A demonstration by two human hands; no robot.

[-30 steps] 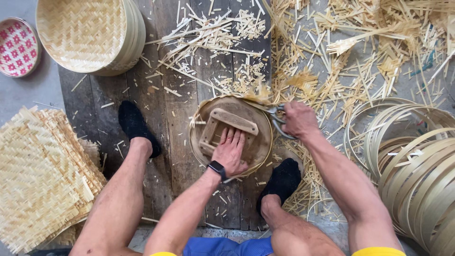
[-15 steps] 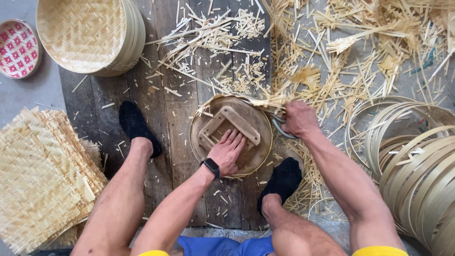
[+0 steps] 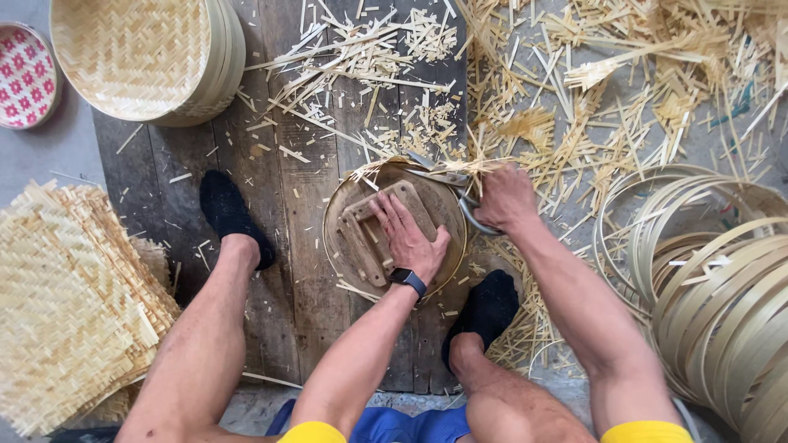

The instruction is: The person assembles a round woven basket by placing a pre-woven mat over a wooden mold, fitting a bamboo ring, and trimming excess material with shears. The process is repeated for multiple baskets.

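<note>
- My left hand [image 3: 408, 238] lies flat on the round brown wooden press board [image 3: 394, 232], with the fingers spread wide open. It grips nothing; I think it just pushes down so the board does not slide.
- The board sits inside a thin round bamboo hoop [image 3: 330, 254], on the dark wooden floor planks [image 3: 287, 271] between my two feet in black socks [image 3: 232, 215].
- My right hand [image 3: 506, 197] is at the far right edge of the board. Its fingers are curled tight around the handles of the grey metal shears [image 3: 460, 190].
- The blades of the shears point left along the far rim. They sit among pale bamboo strip ends [image 3: 386, 166] that poke out past the hoop, I guess because that is where the extra bits stick out.
- I cannot tell if the blades are open or closed.
- Cut bamboo scraps [image 3: 574, 107] lie all over the far side and the right.
- A stack of round woven bamboo trays [image 3: 144, 57] sits far left, with a red and white patterned bowl [image 3: 25, 75] just beside it.
- A pile of flat woven bamboo mats [image 3: 70, 303] lies near left, close to my left leg.
- Many loose bamboo rings [image 3: 714, 279] lie on the right, near my right arm.
- There is a dark watch [image 3: 408, 280] on my left wrist.
</note>
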